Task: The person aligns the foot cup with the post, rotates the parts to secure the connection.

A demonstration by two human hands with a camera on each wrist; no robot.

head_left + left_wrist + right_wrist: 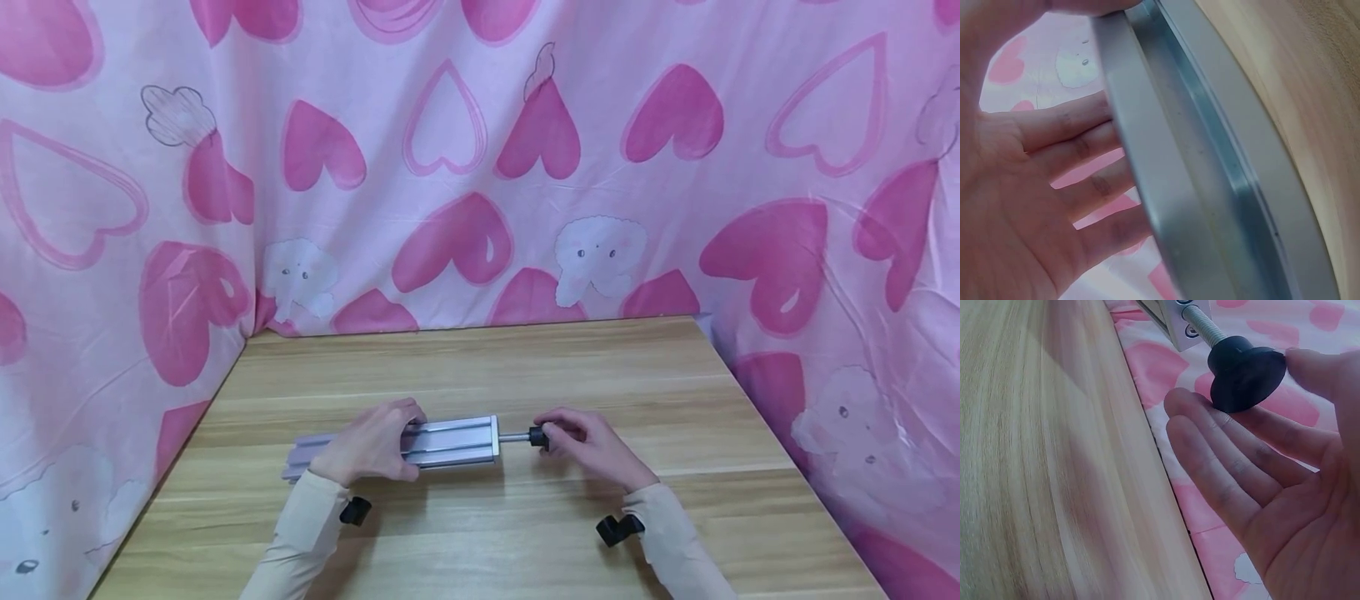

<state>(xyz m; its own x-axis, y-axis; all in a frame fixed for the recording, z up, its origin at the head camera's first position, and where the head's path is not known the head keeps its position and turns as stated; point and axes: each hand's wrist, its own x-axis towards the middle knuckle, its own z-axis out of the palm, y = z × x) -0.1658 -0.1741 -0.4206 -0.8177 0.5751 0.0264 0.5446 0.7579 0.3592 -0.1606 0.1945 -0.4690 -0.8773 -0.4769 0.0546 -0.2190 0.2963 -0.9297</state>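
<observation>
An aluminium extrusion profile (pixel 453 443) with grooves along its sides lies crosswise over the wooden table. My left hand (pixel 373 442) grips it around the middle, thumb on the near side and fingers on the far side; the left wrist view shows the grooved profile (pixel 1210 156) close up. From the light end plate (pixel 495 438) at its right a threaded rod (pixel 1205 324) sticks out, with a black levelling foot (pixel 1249 378) on it. Thumb and fingers of my right hand (pixel 596 450) pinch the rim of that foot. Screw heads show on the end plate in the right wrist view.
The wood-grain table (pixel 480 542) stands under both hands. Pink cloth (pixel 480 167) printed with hearts hangs behind it and along both sides. A black wrist mount (pixel 356 510) sits at the left sleeve and another black mount (pixel 619 529) at the right.
</observation>
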